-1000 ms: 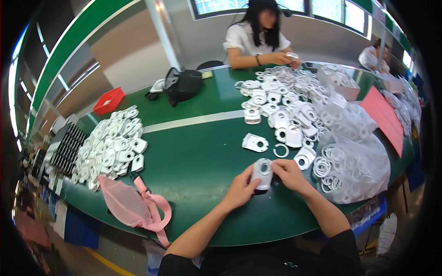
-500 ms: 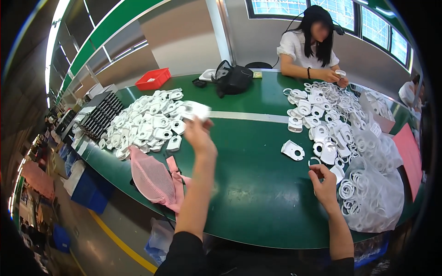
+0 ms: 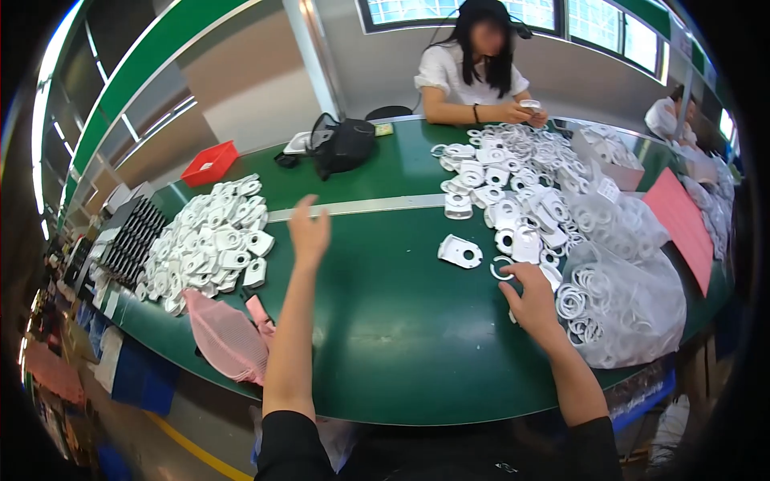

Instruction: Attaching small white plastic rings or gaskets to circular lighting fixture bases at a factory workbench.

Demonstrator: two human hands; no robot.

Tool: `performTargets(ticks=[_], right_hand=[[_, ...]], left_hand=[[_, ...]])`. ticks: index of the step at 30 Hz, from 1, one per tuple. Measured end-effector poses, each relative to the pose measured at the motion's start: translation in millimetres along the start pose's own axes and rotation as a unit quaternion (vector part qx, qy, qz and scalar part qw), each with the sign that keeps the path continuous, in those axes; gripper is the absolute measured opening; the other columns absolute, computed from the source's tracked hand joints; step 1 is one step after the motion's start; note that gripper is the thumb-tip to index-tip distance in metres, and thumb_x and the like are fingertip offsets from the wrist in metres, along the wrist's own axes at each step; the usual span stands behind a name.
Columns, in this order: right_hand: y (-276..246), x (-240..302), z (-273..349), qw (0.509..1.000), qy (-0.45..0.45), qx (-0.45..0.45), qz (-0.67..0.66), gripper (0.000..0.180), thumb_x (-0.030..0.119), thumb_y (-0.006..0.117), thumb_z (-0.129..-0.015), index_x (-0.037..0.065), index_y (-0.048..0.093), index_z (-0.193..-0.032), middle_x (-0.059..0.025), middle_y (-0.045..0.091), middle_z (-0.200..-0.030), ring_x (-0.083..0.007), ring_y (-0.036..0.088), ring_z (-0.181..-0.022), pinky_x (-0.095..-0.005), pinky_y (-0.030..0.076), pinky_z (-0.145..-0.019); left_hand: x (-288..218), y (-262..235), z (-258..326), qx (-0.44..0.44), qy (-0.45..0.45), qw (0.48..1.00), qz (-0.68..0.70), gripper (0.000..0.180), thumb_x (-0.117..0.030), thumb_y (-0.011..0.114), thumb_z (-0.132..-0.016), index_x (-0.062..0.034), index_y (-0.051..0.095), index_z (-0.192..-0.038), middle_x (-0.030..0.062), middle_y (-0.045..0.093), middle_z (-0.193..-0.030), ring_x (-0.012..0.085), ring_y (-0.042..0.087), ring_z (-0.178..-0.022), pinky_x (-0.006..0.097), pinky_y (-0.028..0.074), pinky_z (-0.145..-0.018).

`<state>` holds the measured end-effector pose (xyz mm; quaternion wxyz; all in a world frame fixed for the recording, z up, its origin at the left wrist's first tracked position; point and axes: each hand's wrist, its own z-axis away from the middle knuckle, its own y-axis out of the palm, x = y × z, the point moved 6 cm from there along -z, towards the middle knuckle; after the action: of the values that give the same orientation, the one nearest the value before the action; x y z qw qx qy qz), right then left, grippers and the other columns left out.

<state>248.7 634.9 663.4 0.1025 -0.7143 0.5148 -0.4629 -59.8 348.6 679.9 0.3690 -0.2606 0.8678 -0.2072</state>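
Note:
My left hand [image 3: 309,234] is raised over the middle-left of the green table, to the right of a heap of white plastic housings [image 3: 210,240]. Its fingers are apart and nothing is in them. At the right, my right hand [image 3: 532,301] has a thin white ring [image 3: 501,268] at its thumb and index finger, low over the tabletop. A single white housing with a round hole [image 3: 460,252] lies just left of that ring. Beyond my right hand spreads a second heap of white housings and rings [image 3: 513,188].
A clear bag of white rings [image 3: 630,309] stands right of my right hand. The pink mesh bag [image 3: 228,337] lies by my left forearm. Black stacked trays [image 3: 132,240], a red bin [image 3: 210,163] and a black bag [image 3: 345,147] stand farther off. Across the table a person [image 3: 473,72] handles a white part.
The white housing that was in my left hand has left it, and the hand has opened. My right hand stays by the ring. The whole view has shifted, with the table moving leftward in it.

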Motion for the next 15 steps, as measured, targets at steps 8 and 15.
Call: performTargets(ticks=[8,15], right_hand=[[-27.6,-28.9,-10.6,0.995,0.023,-0.03,0.09,0.019,0.005,0.066,-0.072,0.005,0.062,-0.091,-0.0098,0.06,-0.088,-0.0288,0.054,-0.089,-0.0374,0.043,-0.076],[-71.6,-47.9,-11.5,0.984,0.13,-0.003,0.122,0.013,0.013,0.066,-0.073,0.006,0.065,-0.084,-0.009,0.065,-0.074,-0.0267,0.062,-0.071,-0.0368,0.047,-0.063]], left_hand=[[-180.2,113.7,108.5,0.282,0.293,0.913,-0.013,0.058,-0.038,0.058,-0.083,-0.0096,0.043,-0.131,0.0146,0.036,-0.14,0.0344,0.026,-0.133,0.043,0.024,-0.107],[-199.6,119.7,136.3,0.312,0.289,0.904,-0.044,0.051,-0.035,0.057,-0.084,-0.0059,0.047,-0.125,0.0129,0.052,-0.113,0.03,0.045,-0.109,0.039,0.04,-0.089]])
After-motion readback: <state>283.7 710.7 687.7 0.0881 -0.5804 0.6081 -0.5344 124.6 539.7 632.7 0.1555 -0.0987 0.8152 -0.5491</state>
